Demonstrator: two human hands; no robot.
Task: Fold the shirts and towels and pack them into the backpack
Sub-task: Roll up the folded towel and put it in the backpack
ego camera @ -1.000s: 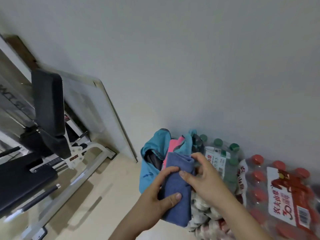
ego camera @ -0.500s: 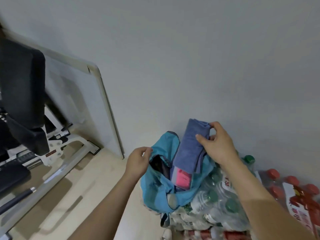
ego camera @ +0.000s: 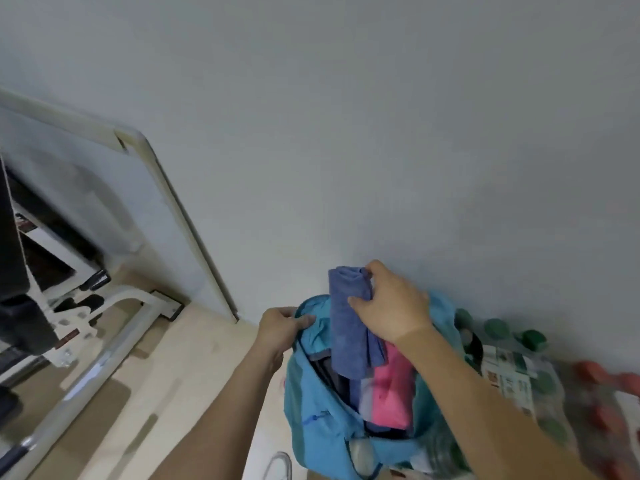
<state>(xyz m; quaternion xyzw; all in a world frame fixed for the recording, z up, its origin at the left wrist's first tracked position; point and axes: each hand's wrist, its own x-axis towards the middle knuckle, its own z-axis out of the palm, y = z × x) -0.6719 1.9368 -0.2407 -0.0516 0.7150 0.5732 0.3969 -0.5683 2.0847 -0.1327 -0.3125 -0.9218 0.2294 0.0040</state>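
Observation:
A teal backpack (ego camera: 318, 417) stands unzipped on the floor by the wall. My left hand (ego camera: 282, 329) grips the left rim of its opening and holds it apart. My right hand (ego camera: 389, 308) holds a folded blue towel (ego camera: 348, 327) upright, its lower end inside the opening. A folded pink cloth (ego camera: 393, 389) and some darker folded fabric sit inside the bag beside the towel.
Shrink-wrapped packs of bottles with green caps (ego camera: 512, 362) and red caps (ego camera: 609, 393) lie right of the backpack. A white board (ego camera: 104, 188) leans on the wall at left, with a weight bench frame (ego camera: 90, 344) in front of it.
My left hand let go of the towel and took hold of the backpack's rim. My right hand alone lowered the towel into the opening. The view shifted closer to the bag.

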